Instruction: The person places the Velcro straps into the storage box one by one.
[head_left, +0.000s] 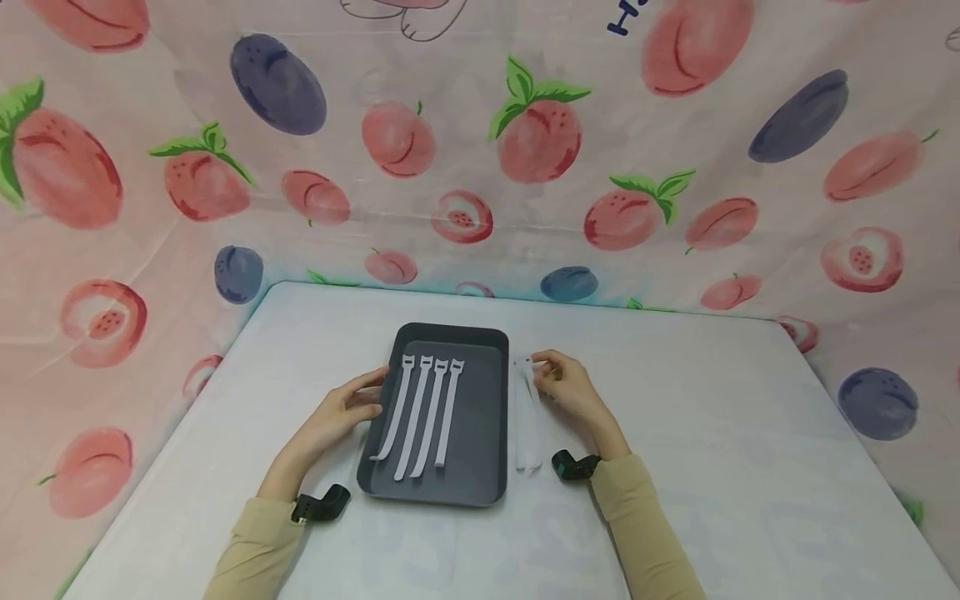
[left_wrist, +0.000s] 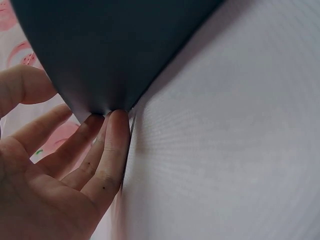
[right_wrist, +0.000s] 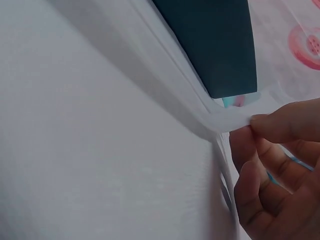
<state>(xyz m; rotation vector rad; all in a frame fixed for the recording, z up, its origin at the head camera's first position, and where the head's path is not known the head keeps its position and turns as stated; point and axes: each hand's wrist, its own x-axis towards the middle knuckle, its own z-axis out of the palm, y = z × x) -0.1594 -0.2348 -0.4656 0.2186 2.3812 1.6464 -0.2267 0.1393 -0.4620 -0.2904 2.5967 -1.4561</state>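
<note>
A dark grey rectangular tray (head_left: pixel 486 417) lies on the white table, holding several white cable-tie straps (head_left: pixel 426 417) side by side, each with a slotted head at the far end. My left hand (head_left: pixel 341 412) is at the tray's left side, its fingertips against the outer wall (left_wrist: pixel 110 60). Right of the tray, more white straps (head_left: pixel 521 425) lie lengthwise, close along its edge. My right hand (head_left: pixel 568 387) pinches the far end of one white strap (right_wrist: pixel 227 120) between thumb and forefinger. That end is lifted and bent up from the table.
Behind the table hangs a cloth (head_left: pixel 457 150) printed with peaches and plums, reaching down the sides too. Dark wrist cameras (head_left: pixel 321 504) are strapped on both forearms. White tabletop (head_left: pixel 712 433) stretches out to the right of my hand.
</note>
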